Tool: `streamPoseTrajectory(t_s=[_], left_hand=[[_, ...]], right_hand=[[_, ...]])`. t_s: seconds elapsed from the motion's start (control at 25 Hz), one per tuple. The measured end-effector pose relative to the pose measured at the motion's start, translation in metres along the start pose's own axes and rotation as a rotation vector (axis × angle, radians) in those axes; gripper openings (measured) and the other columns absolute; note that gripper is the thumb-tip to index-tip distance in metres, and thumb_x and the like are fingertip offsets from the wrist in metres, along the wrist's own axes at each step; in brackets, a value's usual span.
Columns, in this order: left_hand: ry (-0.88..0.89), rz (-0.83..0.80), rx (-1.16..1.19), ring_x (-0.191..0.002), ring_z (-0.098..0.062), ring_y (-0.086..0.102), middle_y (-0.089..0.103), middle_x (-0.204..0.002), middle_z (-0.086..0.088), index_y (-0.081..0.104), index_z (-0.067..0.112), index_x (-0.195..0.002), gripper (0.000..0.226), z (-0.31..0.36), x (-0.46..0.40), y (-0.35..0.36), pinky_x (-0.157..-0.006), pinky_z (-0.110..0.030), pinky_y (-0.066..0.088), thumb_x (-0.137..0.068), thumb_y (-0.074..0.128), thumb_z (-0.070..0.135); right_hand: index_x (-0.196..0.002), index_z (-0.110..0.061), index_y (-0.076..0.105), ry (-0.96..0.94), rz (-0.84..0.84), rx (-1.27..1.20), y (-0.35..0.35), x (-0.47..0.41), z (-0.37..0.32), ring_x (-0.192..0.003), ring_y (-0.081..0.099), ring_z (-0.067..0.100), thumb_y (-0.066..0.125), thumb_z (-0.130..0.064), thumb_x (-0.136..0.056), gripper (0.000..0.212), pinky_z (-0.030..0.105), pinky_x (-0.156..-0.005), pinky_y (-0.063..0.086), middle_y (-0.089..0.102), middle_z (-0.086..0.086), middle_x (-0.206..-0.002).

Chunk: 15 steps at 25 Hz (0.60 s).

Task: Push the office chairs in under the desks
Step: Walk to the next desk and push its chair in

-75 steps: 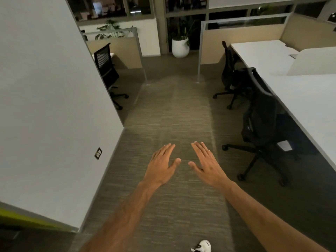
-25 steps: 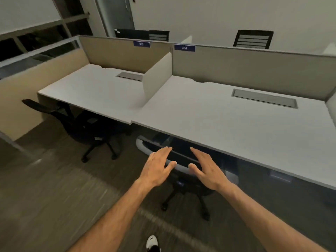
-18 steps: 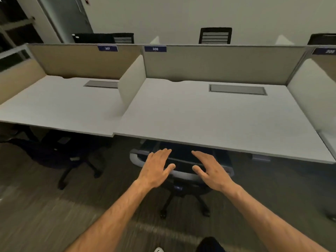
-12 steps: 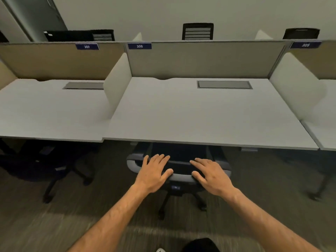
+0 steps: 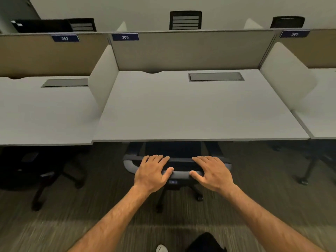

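Note:
A black office chair with a grey top rail (image 5: pixel 181 174) stands at the front edge of the white desk (image 5: pixel 181 110) labelled 306. Its seat is mostly hidden under the desktop, while its backrest and wheeled base (image 5: pixel 179 197) stick out toward me. My left hand (image 5: pixel 152 171) lies on the left part of the rail and my right hand (image 5: pixel 212 172) on the right part. On both hands the fingers curl over the far side and the thumbs press the near side.
A second black chair (image 5: pixel 41 171) sits under the left desk (image 5: pixel 45 115) labelled 307, and a chair base (image 5: pixel 309 171) shows under the right desk. White dividers (image 5: pixel 104 77) separate the desktops. More chair backs (image 5: pixel 185 20) rise behind the rear partition. Carpet lies underfoot.
I turned from the aisle to face desk 306 and came closer. Both hands went from hovering open to resting on the chair's top rail, fingers wrapped over it.

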<state>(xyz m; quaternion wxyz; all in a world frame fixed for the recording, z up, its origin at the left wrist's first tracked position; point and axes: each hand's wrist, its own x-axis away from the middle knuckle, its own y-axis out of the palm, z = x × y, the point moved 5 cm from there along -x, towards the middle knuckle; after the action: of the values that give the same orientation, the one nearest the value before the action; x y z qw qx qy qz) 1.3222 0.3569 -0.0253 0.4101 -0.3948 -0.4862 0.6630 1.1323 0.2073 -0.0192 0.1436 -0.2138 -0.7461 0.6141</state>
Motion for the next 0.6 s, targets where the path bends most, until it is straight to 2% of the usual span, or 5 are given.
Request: streamPoseTrajectory(t_s=[0.28,0.6], left_hand=[[-0.035,-0.052,-0.013,-0.134,-0.014,0.05,0.059,-0.142,0.006,0.053,0.029,-0.144,0.065,-0.015,-0.037,-0.003,-0.116,-0.043,0.033,-0.099,0.026,0.067],[-0.037,-0.034,-0.013,-0.128,-0.014,0.055,0.064,-0.136,0.005,0.057,0.028,-0.141,0.063,-0.032,-0.075,0.0,-0.114,-0.043,0.036,-0.099,0.029,0.067]], right_hand=[[-0.137,-0.025,0.058,0.039,0.006,0.001,-0.004,-0.042,0.01,-0.121,0.057,0.014,0.026,-0.077,-0.094,0.075,0.039,-0.102,0.045,0.065,-0.006,-0.133],[-0.133,-0.025,0.061,0.059,0.02,-0.01,-0.004,-0.082,0.023,-0.113,0.061,0.016,0.029,-0.076,-0.093,0.072,0.04,-0.097,0.046,0.068,-0.005,-0.125]])
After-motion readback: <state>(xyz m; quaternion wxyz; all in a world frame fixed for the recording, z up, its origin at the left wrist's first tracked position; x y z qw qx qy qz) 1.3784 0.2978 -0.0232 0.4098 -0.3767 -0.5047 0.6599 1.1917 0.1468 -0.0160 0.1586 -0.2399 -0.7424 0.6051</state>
